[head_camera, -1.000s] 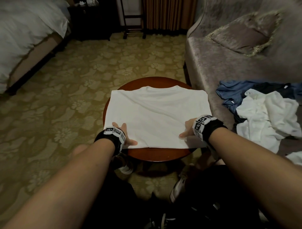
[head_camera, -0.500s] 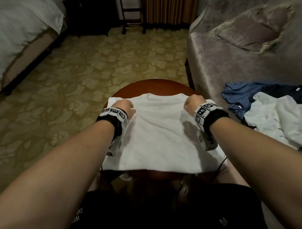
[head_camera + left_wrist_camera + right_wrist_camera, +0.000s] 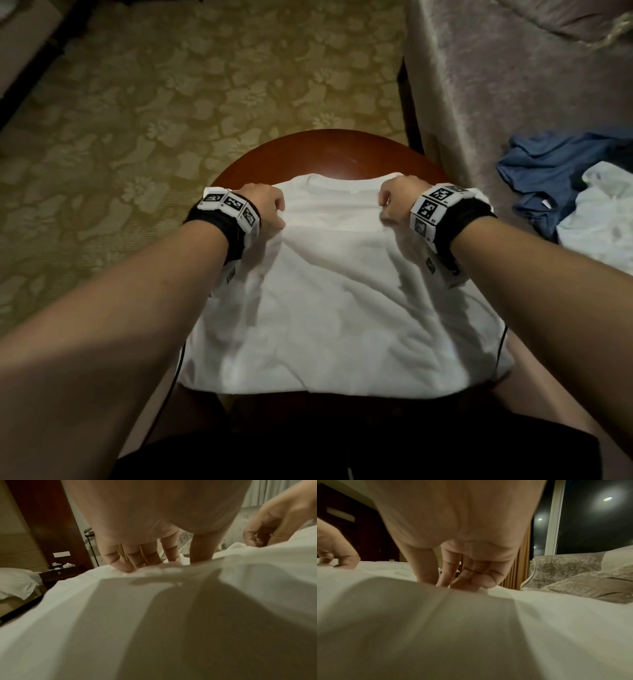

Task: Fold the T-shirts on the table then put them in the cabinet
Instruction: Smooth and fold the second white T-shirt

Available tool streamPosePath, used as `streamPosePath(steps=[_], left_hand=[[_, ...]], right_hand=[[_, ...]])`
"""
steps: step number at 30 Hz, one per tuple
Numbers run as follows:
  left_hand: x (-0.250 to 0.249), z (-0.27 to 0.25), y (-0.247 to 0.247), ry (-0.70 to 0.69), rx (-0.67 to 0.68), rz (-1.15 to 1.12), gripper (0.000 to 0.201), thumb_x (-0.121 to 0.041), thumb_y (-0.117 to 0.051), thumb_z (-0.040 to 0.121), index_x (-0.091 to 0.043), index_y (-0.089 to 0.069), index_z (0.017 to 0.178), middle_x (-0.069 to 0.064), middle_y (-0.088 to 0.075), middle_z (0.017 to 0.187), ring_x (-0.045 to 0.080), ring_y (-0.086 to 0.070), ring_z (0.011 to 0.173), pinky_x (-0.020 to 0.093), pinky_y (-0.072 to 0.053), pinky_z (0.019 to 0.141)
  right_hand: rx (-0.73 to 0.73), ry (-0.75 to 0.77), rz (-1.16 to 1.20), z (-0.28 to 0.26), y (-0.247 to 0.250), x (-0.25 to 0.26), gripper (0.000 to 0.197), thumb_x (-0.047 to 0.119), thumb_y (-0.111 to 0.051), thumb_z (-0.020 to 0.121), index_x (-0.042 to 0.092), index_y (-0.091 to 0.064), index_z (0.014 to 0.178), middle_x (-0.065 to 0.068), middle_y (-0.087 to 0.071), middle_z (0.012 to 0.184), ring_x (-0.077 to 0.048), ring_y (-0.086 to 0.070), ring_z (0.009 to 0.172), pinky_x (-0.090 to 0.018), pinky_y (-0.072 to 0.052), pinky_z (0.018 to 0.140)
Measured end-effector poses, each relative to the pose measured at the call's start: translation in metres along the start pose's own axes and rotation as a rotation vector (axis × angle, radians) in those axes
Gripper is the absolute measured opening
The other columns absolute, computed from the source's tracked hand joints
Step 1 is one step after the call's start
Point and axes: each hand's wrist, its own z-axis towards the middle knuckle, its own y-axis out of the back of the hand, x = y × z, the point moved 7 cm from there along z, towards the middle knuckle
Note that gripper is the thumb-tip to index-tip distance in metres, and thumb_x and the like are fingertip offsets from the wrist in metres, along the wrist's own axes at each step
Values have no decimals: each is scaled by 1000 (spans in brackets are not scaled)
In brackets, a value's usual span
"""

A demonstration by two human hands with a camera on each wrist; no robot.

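Head view: left hand (image 3: pixel 265 209) and right hand (image 3: pixel 397 198) both pinching white T-shirt (image 3: pixel 342 308).

Grey sofa (image 3: pixel 513 85) beside patterned carpet (image 3: pixel 171 85); bed (image 3: pixel 15 582) behind.

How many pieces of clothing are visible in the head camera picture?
3: a white T-shirt on the round table, a blue garment and a white garment on the sofa. Others may lie hidden beneath.
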Motion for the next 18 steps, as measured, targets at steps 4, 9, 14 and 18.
streamPosePath(steps=[4,9,14,18], left_hand=[[6,-8,2,16,-52,2,19,-25,-62,84,-24,-63,103,-2,-63,106,23,-56,103,35,-50,87],[6,-19,11,-22,-211,-80,15,-24,-54,91,-20,-60,103,8,-64,102,30,-55,99,37,-50,84],[7,-27,22,-23,-331,-146,11,-25,-48,96,-17,-53,101,11,-65,96,31,-57,88,38,-50,74],[7,-28,29,-26,-387,-159,15,-25,-46,97,-13,-51,105,12,-63,92,32,-57,83,39,-49,68]], right_hand=[[-14,10,-7,-5,0,-7,14,19,-68,76,22,-64,89,0,-64,96,-23,-60,87,-28,-49,69],[-6,-11,-61,-16,2,-21,15,19,-62,85,20,-65,100,-5,-63,105,-26,-57,88,-29,-47,74],[-49,-1,-47,-21,0,-25,28,17,-59,88,17,-58,116,-9,-48,124,-31,-56,100,-32,-44,78],[-27,-13,-82,-24,2,-25,23,14,-57,89,14,-64,111,-11,-61,114,-31,-59,101,-33,-49,83]])
